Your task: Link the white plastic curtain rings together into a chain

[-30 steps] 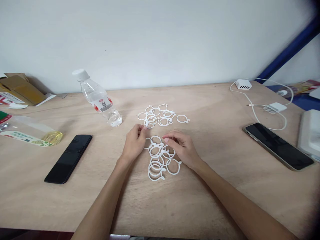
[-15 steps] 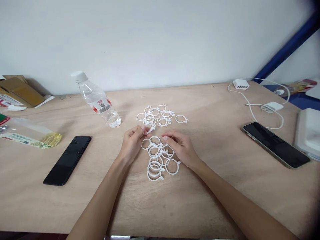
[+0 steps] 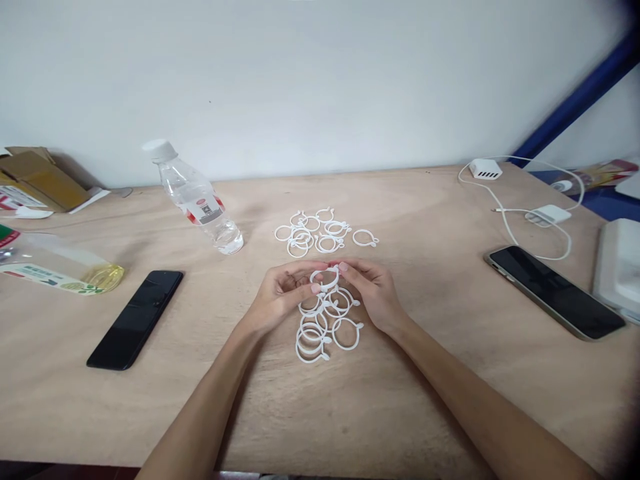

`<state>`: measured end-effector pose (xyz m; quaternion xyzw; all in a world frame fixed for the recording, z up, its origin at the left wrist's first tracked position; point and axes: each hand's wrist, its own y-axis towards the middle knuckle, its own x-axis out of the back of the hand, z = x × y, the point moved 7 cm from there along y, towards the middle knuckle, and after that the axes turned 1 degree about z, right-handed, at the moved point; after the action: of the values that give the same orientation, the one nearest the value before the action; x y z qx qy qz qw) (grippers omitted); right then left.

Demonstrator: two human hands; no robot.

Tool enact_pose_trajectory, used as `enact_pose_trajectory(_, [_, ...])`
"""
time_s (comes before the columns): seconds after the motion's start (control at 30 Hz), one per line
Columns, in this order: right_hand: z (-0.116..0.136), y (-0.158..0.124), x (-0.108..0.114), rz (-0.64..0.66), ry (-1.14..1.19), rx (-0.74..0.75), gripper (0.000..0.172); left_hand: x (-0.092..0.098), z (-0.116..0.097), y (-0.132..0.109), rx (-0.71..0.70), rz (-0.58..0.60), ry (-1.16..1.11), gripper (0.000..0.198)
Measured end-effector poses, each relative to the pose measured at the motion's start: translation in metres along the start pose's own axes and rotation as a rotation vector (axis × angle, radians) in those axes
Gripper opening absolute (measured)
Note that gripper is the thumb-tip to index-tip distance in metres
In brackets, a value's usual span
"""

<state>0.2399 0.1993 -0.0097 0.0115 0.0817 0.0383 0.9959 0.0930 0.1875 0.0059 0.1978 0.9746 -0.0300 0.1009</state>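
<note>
A white plastic curtain ring with a small eyelet is held between my two hands, just above the near pile. My left hand grips the ring's left side between thumb and fingers. At the ring's upper right, thumb and fingers of my right hand pinch it near the eyelet. Below them, a pile of similar white curtain rings lies overlapping on the table, partly hidden by my hands. Farther back is a second loose group of white rings, with one ring apart on its right.
On the wooden table, a clear water bottle and a black phone are at left, with an oil bottle and cardboard box beyond. Right are another phone, a charger and white cables.
My left hand has moved right with the ring, over the near pile. My right hand has closed on the ring's other side, so both hands now hold it.
</note>
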Motion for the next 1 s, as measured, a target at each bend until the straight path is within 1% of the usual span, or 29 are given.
enact_pose_trajectory(0.07, [-0.001, 0.000, 0.001, -0.016, -0.005, 0.001, 0.022, -0.002, 0.002, 0.000, 0.010, 0.009, -0.023, 0.041])
enact_pose_trajectory(0.13, [-0.003, 0.000, 0.002, -0.037, -0.009, -0.007, 0.022, -0.002, 0.003, 0.000, 0.012, -0.017, 0.001, 0.044])
enact_pose_trajectory(0.23, [-0.004, -0.001, 0.001, -0.030, -0.013, -0.012, 0.021, -0.003, 0.002, 0.000, 0.004, -0.067, 0.198, 0.046])
enact_pose_trajectory(0.3, [-0.004, -0.001, 0.000, -0.012, -0.021, -0.013, 0.022, -0.006, 0.001, 0.000, -0.004, -0.060, 0.317, 0.043])
enact_pose_trajectory(0.33, [-0.003, -0.001, -0.001, -0.001, -0.026, -0.017, 0.023, -0.008, 0.000, 0.000, -0.001, -0.052, 0.327, 0.041])
enact_pose_trajectory(0.4, [-0.001, -0.002, -0.003, 0.023, -0.032, -0.023, 0.025, -0.009, 0.000, -0.001, 0.021, -0.054, 0.254, 0.041])
enact_pose_trajectory(0.5, [0.001, -0.004, -0.005, 0.053, -0.055, -0.006, 0.028, -0.005, -0.001, -0.003, 0.059, -0.108, 0.126, 0.047])
enact_pose_trajectory(0.6, [-0.002, -0.006, -0.006, 0.042, -0.109, 0.017, 0.031, -0.001, 0.001, -0.004, 0.076, -0.148, 0.107, 0.049])
enact_pose_trajectory(0.73, [-0.008, -0.007, -0.009, 0.024, -0.172, 0.015, 0.033, 0.001, 0.004, -0.003, 0.053, -0.154, 0.103, 0.044])
enact_pose_trajectory(0.83, [-0.008, -0.008, -0.010, 0.024, -0.206, 0.018, 0.034, 0.000, 0.004, -0.003, 0.011, -0.134, 0.132, 0.039])
enact_pose_trajectory(0.93, [-0.009, -0.008, -0.011, 0.046, -0.205, 0.016, 0.031, 0.002, -0.003, -0.004, -0.041, -0.130, 0.253, 0.039])
enact_pose_trajectory(1.0, [-0.009, -0.008, -0.011, 0.051, -0.226, 0.026, 0.030, 0.011, -0.008, -0.002, -0.061, -0.185, 0.381, 0.037])
